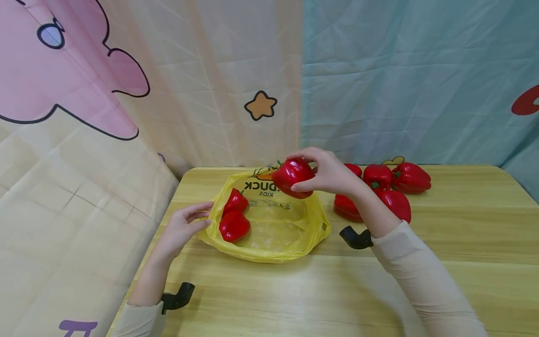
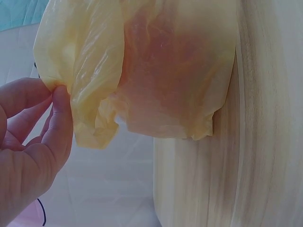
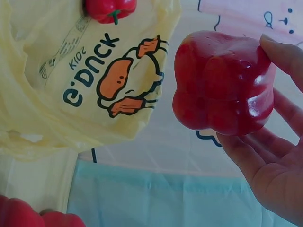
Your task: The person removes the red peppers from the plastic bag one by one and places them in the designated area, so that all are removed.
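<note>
A yellow plastic bag (image 1: 269, 255) with a printed duck lies open-mouthed on the wooden table. Two red bell peppers (image 1: 234, 226) sit inside it at the left. My left hand (image 1: 181, 230) pinches the bag's left rim between thumb and fingertips, seen closely in the left wrist view, where the bag (image 2: 175, 80) shows a reddish shape through its side. Above the bag's right back part, my right hand (image 1: 326, 172) holds another red bell pepper (image 1: 293, 177) by its sides. In the right wrist view that pepper (image 3: 225, 82) is apart from the bag.
Several more red bell peppers (image 1: 411, 178) are grouped on the table (image 1: 463, 224) to the right of the bag, partly hidden behind the right forearm. A patterned curtain (image 1: 391, 84) hangs along the table's back edge. Black curved pieces (image 1: 178, 297) are strapped at both wrists.
</note>
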`<state>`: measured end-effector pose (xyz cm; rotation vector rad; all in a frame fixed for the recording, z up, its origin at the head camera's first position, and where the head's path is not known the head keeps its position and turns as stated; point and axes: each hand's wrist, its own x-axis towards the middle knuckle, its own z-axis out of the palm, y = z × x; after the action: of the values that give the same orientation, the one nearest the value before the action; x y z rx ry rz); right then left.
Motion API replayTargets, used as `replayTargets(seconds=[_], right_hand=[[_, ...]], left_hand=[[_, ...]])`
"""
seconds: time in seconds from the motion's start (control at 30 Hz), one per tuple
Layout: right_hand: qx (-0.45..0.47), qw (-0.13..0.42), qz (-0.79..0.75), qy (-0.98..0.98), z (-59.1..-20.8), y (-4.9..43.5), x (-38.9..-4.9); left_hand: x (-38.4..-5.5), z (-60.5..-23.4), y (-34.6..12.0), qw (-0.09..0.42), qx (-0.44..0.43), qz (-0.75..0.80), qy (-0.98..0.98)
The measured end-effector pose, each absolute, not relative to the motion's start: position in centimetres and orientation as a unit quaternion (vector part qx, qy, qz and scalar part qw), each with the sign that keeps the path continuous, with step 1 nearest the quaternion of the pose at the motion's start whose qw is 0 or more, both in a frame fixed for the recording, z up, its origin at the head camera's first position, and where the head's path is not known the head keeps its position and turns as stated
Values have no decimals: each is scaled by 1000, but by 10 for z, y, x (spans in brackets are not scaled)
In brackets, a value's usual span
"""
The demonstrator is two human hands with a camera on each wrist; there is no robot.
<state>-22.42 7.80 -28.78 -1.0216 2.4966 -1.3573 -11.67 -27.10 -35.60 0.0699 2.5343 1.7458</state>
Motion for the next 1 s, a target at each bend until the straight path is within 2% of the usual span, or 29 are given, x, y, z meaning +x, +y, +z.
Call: replayTargets(seconds=[0.4,1.0], right_hand=[[-315,35,-442,839,-277,105,-220],[-234,-13,-416,879,-266,179,-208]], left_hand=[[-118,-357,-271,26,26,566,824],[-119,-356,-271,30,31,565,824]])
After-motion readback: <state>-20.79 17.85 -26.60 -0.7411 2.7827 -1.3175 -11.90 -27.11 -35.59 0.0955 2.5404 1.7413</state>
